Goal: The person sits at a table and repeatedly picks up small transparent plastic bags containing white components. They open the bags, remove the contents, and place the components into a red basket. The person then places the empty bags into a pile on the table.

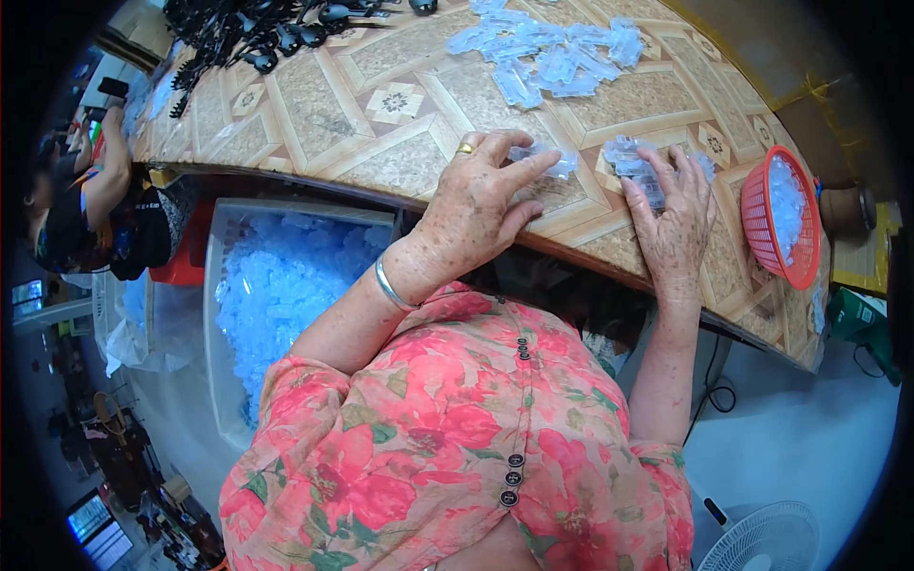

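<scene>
My left hand (pixel 476 190), with a ring and a wrist bangle, rests over the patterned table near its front edge. Its index finger lies across a few clear plastic pieces (pixel 564 166), with the thumb held apart from them. To the right, my right hand (pixel 678 205) spreads its fingers over another small group of clear pieces (pixel 630 160), touching them. The fingers partly cover both groups. Farther back lies a larger loose heap of similar flat, clear pieces (pixel 557 62).
A red plastic basket (pixel 754 221) of small clear pieces stands at the table's right. Black toothed plastic items (pixel 262 29) are heaped at the far left. Below the table's left edge sits a white bin (pixel 217 381) full of clear pieces. Another person (pixel 105 209) is at the left.
</scene>
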`<state>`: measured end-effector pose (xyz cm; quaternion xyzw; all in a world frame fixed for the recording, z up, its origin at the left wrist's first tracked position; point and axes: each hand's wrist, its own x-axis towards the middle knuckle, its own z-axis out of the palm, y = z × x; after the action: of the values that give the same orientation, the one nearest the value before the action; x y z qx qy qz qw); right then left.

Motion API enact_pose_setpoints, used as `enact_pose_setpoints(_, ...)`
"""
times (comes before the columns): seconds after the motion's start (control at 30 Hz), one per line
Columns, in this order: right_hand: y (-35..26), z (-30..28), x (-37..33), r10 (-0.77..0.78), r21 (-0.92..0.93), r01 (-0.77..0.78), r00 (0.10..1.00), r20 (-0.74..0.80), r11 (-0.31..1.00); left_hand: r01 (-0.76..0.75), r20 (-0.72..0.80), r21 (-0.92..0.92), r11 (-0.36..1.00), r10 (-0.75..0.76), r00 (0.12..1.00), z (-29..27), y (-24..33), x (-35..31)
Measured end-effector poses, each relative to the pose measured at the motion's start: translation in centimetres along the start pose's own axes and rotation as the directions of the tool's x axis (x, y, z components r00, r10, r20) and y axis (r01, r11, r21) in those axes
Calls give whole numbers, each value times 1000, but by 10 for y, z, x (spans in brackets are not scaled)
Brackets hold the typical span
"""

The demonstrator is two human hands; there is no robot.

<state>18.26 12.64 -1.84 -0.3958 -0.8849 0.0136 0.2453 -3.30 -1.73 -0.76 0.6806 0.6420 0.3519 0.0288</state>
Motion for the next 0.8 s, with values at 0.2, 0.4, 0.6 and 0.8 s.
enact_pose_setpoints(0.2,3,-1,0,-52,76,53,999,-17,996,72,22,-77,994,-70,997,15,9,13)
enact_pose_setpoints(0.4,1,-4,-1,-62,72,63,998,-18,995,11,-56,-83,997,-16,998,16,9,33)
enact_pose_setpoints(0.6,1,-1,-2,-49,44,49,999,-14,998,-13,-47,182,983,21,999,-4,-30,33)
enact_pose_setpoints(0.8,-1,-1,-2,-59,58,60,998,-8,997,21,-126,67,998,-13,992,-21,-50,17)
